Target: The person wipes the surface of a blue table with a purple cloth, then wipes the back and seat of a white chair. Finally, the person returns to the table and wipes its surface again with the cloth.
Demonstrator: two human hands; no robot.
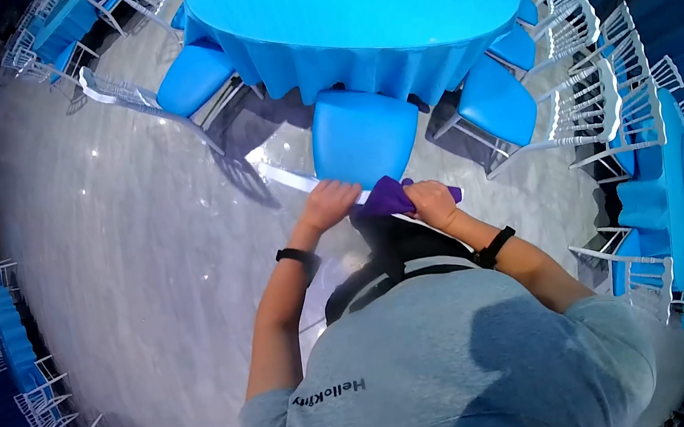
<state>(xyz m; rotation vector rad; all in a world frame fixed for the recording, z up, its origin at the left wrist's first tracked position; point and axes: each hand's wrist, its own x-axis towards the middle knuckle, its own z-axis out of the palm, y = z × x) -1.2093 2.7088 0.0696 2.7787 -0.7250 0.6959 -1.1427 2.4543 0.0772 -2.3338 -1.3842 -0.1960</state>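
Note:
A white chair with a blue seat (366, 135) stands right in front of me, its back toward my body. My left hand (330, 204) is closed round the white top rail (288, 177) of its back. In my right hand (433, 202) is a purple cloth (387, 198), gripped against the right part of the same rail. Part of the cloth bunches between my two hands, and a bit sticks out beyond the right one. The lower part of the chair back is hidden by my hands and body.
A round table with a shiny blue tablecloth (365, 11) stands beyond the chair. Other blue-seated chairs flank it, one at left (194, 78) and one at right (498, 102). White chair backs (587, 110) line the right side. Grey floor (117, 247) extends to my left.

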